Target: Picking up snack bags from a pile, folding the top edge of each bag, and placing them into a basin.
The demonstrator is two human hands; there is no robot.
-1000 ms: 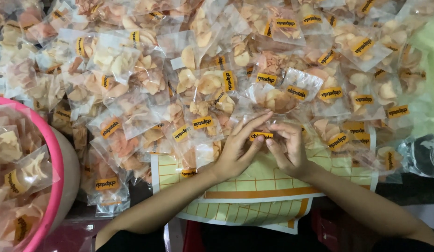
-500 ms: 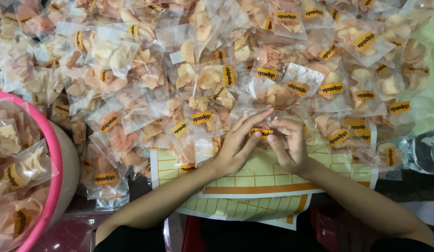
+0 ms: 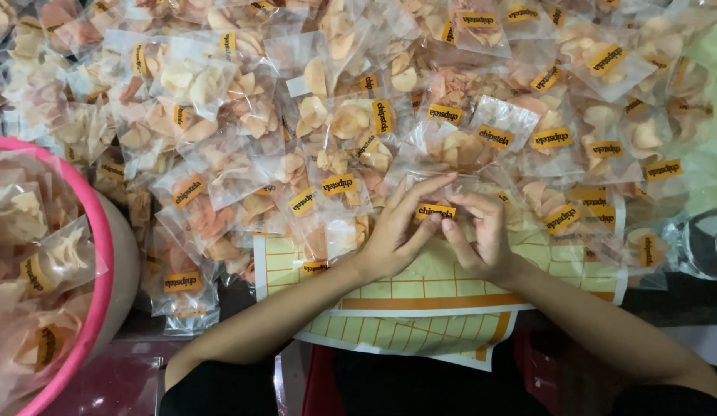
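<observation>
Head view: nearest, two bare forearms run up over two yellow grid sheets [image 3: 420,296], thin and papery, orange-lined. Left hand [image 3: 393,231] and right hand [image 3: 482,235] meet above them, both pinching one small yellow sticker [image 3: 436,211]. It's a flat rectangle, long axis left to right, held level between the fingertips. Off left, one pink basin [image 3: 97,254], round, smooth plastic, full of packets. Beyond the hands, clear crinkly packets [image 3: 335,123] of pale and orange chips, too many to count, cover the worktop.
</observation>
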